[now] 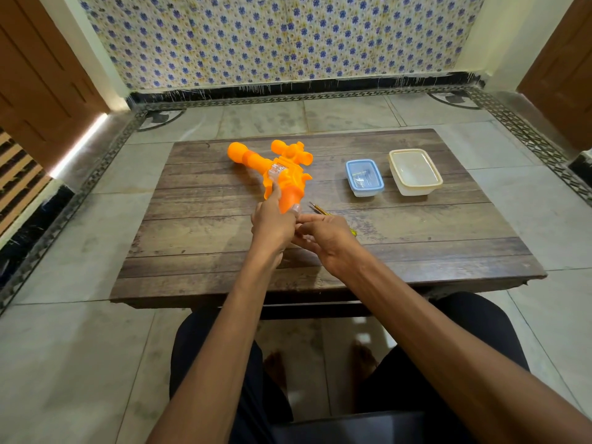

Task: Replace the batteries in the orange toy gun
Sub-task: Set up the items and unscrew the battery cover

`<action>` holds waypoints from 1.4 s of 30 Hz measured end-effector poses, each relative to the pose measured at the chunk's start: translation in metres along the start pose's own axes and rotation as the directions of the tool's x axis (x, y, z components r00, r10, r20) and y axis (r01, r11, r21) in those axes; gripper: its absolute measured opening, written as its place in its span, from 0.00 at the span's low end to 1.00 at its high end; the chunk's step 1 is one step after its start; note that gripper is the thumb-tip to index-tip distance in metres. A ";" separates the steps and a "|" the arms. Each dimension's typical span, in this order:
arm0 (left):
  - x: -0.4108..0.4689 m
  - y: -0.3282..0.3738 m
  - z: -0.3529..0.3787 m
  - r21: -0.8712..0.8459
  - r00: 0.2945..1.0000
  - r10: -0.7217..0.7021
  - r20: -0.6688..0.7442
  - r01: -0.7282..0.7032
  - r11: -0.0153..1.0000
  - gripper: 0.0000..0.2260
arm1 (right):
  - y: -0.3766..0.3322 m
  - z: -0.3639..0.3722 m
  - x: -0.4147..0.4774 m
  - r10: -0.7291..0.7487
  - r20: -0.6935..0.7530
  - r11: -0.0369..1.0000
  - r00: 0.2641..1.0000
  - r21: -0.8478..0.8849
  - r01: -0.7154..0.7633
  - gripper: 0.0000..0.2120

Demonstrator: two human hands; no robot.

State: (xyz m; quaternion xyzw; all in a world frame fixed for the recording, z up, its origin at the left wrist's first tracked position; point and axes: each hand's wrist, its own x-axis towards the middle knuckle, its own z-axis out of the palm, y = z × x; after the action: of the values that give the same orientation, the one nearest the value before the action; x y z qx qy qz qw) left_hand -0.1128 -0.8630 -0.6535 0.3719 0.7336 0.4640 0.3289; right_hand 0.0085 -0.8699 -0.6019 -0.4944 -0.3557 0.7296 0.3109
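Desk (pixel 198 232): low, dark wood planks, worn, standing on pale marble floor (pixel 64 331) with a dark patterned border. Back wall (pixel 282 36): tiles with blue flowers. Brown doors at both sides.

On the desk I see: orange gun (pixel 272 169) left of centre, lying flat, barrel pointing far-left, handle toward me; small blue-rimmed box (pixel 364 177) right of it, small items inside I cannot make out; larger cream tub (pixel 415 172) just beside the box; a thin tool (pixel 318 209) near the handle, mostly hidden by my right hand.

Left hand (pixel 272 224): arm extended, grip closed around the gun's handle, index finger laid along the body.

Right hand (pixel 323 233): fingers curled toward the handle's end, tips meeting the left hand; I cannot tell whether this grip pinches anything.

Writing: none I can read.
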 end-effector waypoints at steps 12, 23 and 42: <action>-0.009 0.010 -0.005 0.001 1.000 0.019 0.008 -0.019 1.000 0.37 | -0.002 0.002 -0.003 0.026 0.046 0.995 0.999 0.094 -0.030 0.10; -0.012 0.012 -0.006 -0.009 1.000 0.025 0.019 -0.025 1.000 0.35 | 0.003 0.002 0.003 -0.019 -0.020 1.000 1.000 -0.003 0.019 0.11; -0.042 0.020 -0.009 -0.383 0.986 0.113 -0.123 -0.152 0.911 0.25 | -0.015 -0.012 0.002 0.174 0.067 0.973 0.983 0.143 -0.182 0.10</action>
State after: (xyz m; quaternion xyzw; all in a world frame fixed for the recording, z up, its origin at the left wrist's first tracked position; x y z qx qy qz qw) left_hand -0.0944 -0.8964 -0.6262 0.3247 0.6143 0.6400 0.3279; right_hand 0.0204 -0.8574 -0.5935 -0.4798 -0.2629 0.7921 0.2707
